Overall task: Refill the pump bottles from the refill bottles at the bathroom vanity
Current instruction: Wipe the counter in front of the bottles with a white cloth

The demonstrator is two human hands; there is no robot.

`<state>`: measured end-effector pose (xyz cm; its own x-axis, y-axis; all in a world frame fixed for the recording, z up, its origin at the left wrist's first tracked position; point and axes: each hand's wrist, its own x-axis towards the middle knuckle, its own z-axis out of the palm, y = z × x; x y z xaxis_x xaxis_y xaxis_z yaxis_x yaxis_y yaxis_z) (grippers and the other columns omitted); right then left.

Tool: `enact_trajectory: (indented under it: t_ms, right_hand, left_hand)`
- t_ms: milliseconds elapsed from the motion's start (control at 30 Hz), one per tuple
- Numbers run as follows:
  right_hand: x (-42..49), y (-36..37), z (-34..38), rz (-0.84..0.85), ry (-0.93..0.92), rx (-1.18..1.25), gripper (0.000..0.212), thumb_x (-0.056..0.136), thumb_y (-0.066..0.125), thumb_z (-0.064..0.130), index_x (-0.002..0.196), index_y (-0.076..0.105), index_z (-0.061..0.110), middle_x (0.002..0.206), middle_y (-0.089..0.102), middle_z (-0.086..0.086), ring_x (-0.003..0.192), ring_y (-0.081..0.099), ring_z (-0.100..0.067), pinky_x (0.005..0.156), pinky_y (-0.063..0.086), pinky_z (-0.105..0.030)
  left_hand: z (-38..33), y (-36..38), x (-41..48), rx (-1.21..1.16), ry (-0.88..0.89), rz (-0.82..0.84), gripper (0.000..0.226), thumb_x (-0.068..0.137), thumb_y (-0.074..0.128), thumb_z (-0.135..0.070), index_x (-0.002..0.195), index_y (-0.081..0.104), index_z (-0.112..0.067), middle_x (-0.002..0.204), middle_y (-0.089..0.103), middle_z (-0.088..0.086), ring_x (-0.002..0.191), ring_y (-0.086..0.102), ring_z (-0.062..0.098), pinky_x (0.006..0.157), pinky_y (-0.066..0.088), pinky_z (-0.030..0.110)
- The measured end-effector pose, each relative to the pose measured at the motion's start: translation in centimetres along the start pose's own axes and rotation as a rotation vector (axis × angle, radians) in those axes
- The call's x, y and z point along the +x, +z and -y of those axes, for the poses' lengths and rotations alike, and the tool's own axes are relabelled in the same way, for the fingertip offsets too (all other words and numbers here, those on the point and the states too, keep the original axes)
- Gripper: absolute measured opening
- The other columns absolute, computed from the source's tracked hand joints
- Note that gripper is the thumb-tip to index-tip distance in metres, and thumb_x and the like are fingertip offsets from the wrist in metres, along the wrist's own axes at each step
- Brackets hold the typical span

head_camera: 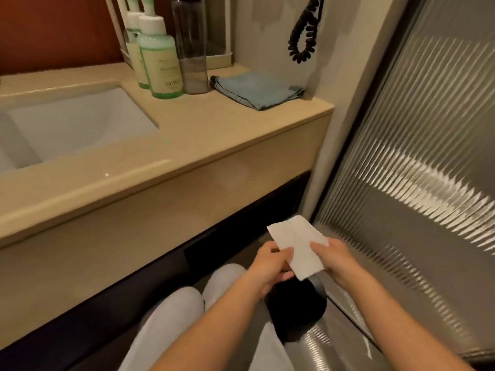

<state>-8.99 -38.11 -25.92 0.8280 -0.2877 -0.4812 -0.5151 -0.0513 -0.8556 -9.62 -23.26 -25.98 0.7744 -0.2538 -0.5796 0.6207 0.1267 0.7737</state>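
The smooth beige stone counter (214, 129) wraps a white rectangular basin (75, 124). Right of the basin, at the counter's back, stand the front pump bottle (160, 62) and rear pump bottle (134, 44), both translucent green with white tops. Touching them is a tall clear bottle (191, 49), then a folded blue cloth (257, 89). Well below and right of the basin, the left hand (270, 266) and right hand (337, 259) pinch a thin white tissue (297, 247) by its side edges, above a round black bin (297, 309). A ribbed glass door (415, 156) closes in the far right, leaving a narrow gap beside the counter's edge.
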Motion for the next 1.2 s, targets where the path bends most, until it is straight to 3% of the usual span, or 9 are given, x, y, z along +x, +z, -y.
enact_trajectory:
  t_ms: [200,300,400,500,633,733,867,1033,1200]
  right_hand:
    - [3.3,-0.4,-6.3,-0.151,0.27,0.141,0.037,0.086,0.052,-0.01,0.122,0.047,-0.01,0.099,0.058,-0.025,0.073,0.057,-0.032,0.052,0.046,-0.034]
    - [4.7,-0.8,-8.3,-0.196,0.334,0.136,0.022,0.083,0.053,-0.013,0.103,0.052,-0.004,0.081,0.059,-0.019,0.071,0.057,-0.032,0.045,0.05,-0.031]
    - [6.8,-0.9,-10.1,-0.263,0.357,0.101,0.026,0.078,0.058,-0.015,0.103,0.053,-0.008,0.086,0.06,-0.021,0.085,0.06,-0.038,0.071,0.054,-0.045]
    - [9.1,-0.8,-11.8,-0.293,0.435,0.059,0.031,0.075,0.06,-0.013,0.105,0.055,-0.013,0.099,0.061,-0.027,0.097,0.06,-0.043,0.087,0.05,-0.054]
    - [11.8,-0.8,-13.6,-0.308,0.513,0.111,0.035,0.079,0.052,-0.015,0.113,0.053,-0.009,0.104,0.057,-0.025,0.098,0.059,-0.039,0.056,0.058,-0.039]
    - [13.6,-0.8,-14.7,-0.266,0.539,0.14,0.03,0.084,0.048,-0.014,0.112,0.052,-0.003,0.098,0.052,-0.019,0.088,0.054,-0.032,0.049,0.052,-0.032]
    - [14.6,-0.7,-15.5,-0.191,0.561,0.122,0.019,0.088,0.047,-0.008,0.106,0.052,-0.005,0.076,0.052,-0.015,0.069,0.056,-0.028,0.041,0.05,-0.025]
    - [13.9,0.5,-14.6,-0.034,0.541,0.158,0.017,0.094,0.041,0.008,0.078,0.048,0.012,0.064,0.048,-0.003,0.047,0.05,-0.01,0.036,0.037,-0.018]
    - [12.1,2.5,-10.8,0.063,0.389,-0.075,0.011,0.096,0.045,0.016,0.088,0.053,0.015,0.075,0.059,-0.003,0.06,0.054,-0.011,0.052,0.04,-0.022]
  left_hand:
    - [4.9,2.6,4.7,0.084,-0.191,-0.095,0.024,0.088,0.053,0.004,0.108,0.048,-0.009,0.112,0.057,0.013,0.098,0.059,0.025,0.056,0.055,0.022]
    - [5.8,2.9,6.5,0.206,-0.254,-0.089,0.029,0.087,0.052,0.008,0.116,0.055,0.006,0.12,0.059,0.021,0.093,0.057,0.024,0.052,0.052,0.018]
    - [6.5,3.1,8.8,0.256,-0.291,-0.093,0.032,0.088,0.052,0.01,0.12,0.053,0.01,0.124,0.057,0.022,0.094,0.055,0.025,0.072,0.052,0.026]
    - [7.6,3.1,11.0,0.313,-0.297,-0.116,0.032,0.084,0.055,0.009,0.116,0.056,0.008,0.117,0.06,0.024,0.091,0.058,0.028,0.063,0.052,0.027]
    - [9.1,3.2,13.2,0.402,-0.324,-0.136,0.031,0.083,0.057,-0.001,0.113,0.06,0.005,0.092,0.063,0.018,0.082,0.058,0.025,0.067,0.045,0.026]
    - [9.7,3.0,14.8,0.417,-0.35,-0.118,0.03,0.084,0.056,-0.01,0.112,0.062,0.001,0.101,0.064,0.017,0.095,0.061,0.026,0.072,0.042,0.025]
    - [9.8,2.0,16.1,0.383,-0.361,-0.099,0.008,0.081,0.058,-0.022,0.08,0.059,-0.014,0.077,0.054,0.005,0.076,0.052,0.02,0.068,0.041,0.026]
    - [9.2,0.7,16.7,0.465,-0.252,-0.022,0.025,0.092,0.048,-0.018,0.068,0.048,-0.022,0.072,0.05,0.0,0.077,0.048,0.017,0.06,0.035,0.025]
    - [6.5,-1.8,14.1,0.644,-0.121,0.044,0.024,0.089,0.053,-0.018,0.066,0.05,-0.021,0.074,0.054,0.002,0.077,0.052,0.018,0.074,0.045,0.028]
